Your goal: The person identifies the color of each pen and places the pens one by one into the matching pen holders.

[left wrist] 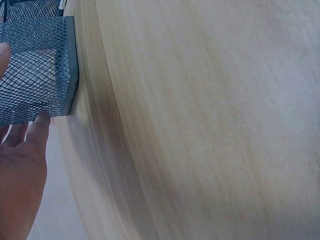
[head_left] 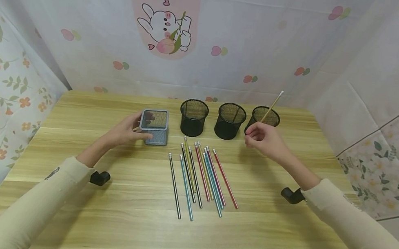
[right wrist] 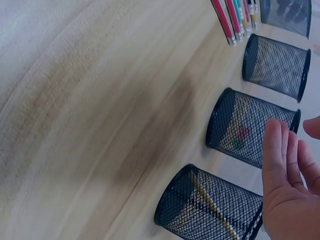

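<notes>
At the left, my left hand holds a grey square mesh pencil holder by its side, thumb in front and fingers behind. The holder stands upright in the left wrist view. On the right, my right hand is beside the rightmost round black mesh cup. A yellow pencil leans inside that cup, white end up. In the right wrist view the right hand has its fingers nearly straight and thumb apart, with nothing between them. The pencil shows through the mesh.
Two more round black mesh cups, a left one and a middle one, stand in the row. Several loose pencils lie in front, among them a red pencil and a blue pencil. A printed cloth hangs behind the wooden table.
</notes>
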`<state>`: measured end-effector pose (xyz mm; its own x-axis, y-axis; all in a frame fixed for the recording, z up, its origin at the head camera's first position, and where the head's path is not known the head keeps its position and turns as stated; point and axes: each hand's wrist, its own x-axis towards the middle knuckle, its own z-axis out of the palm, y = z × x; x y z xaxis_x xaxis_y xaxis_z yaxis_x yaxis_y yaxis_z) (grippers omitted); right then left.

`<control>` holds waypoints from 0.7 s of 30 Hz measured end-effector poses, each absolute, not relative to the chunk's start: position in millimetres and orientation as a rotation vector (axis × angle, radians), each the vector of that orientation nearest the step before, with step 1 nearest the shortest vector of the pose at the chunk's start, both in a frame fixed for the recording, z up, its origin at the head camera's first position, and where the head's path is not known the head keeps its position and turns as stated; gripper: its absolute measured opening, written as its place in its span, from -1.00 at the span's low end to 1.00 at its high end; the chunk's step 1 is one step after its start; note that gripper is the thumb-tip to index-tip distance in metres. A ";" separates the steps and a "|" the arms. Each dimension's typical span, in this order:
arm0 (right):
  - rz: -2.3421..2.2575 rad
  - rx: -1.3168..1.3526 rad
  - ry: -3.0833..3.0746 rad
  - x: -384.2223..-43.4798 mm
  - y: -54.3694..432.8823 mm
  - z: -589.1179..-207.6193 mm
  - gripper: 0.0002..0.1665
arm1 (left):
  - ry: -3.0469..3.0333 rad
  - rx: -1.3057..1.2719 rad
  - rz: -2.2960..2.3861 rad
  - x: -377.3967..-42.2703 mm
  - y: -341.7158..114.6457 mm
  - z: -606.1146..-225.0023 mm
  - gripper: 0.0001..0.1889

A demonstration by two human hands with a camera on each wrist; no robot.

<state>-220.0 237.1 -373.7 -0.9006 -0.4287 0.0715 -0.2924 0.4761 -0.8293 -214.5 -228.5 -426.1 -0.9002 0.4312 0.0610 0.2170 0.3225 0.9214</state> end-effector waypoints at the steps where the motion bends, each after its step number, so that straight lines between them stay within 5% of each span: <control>1: -1.398 -0.638 2.565 -219.5 236.5 -374.4 -0.82 | 2.389 0.595 1.616 -214.5 -228.5 -426.1 -0.28; 21: -1.143 -0.712 2.524 -210.2 212.0 -405.0 -0.86 | 2.395 0.593 1.608 -214.6 -229.4 -426.8 -0.27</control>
